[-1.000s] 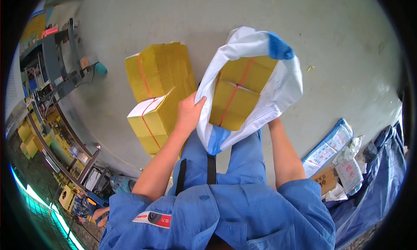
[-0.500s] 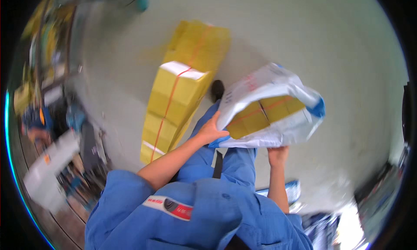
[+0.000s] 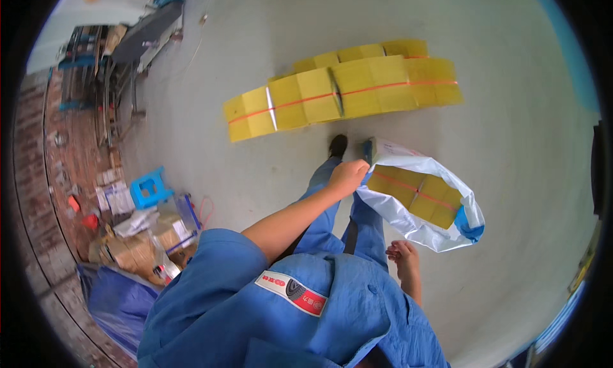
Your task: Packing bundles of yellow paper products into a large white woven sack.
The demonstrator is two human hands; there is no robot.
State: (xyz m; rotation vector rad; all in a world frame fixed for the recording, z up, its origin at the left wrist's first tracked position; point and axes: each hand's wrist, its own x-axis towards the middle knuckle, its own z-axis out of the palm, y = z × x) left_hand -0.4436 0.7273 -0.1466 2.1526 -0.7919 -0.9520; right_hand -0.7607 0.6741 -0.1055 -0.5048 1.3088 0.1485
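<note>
Two hands: both work on one white plastic sack (image 3: 440, 230), which serves as the landmark here.
Left hand (image 3: 348, 175): closed in a fist on the sack's near rim, pulling it up, which seems to hold the mouth wide.
Right hand (image 3: 403, 252): below the sack's lower edge, fingers loosely curled and holding nothing; whether it touches the plastic I cannot tell.
Sack contents: a yellow carton bundle (image 3: 418, 192) tied with an orange strap lies inside, showing through the open mouth.
Sack position: it hangs in front of the person's blue trouser legs (image 3: 332, 218), just above the concrete floor (image 3: 523, 138), apparently carried by the left grip alone.
Beyond the sack: a long row of strapped yellow cartons (image 3: 345, 96) lies on the floor, apart from it.
Far left of the sack: a small blue stool (image 3: 148, 188) and loose cardboard clutter (image 3: 137, 240) sit by a brick wall.
</note>
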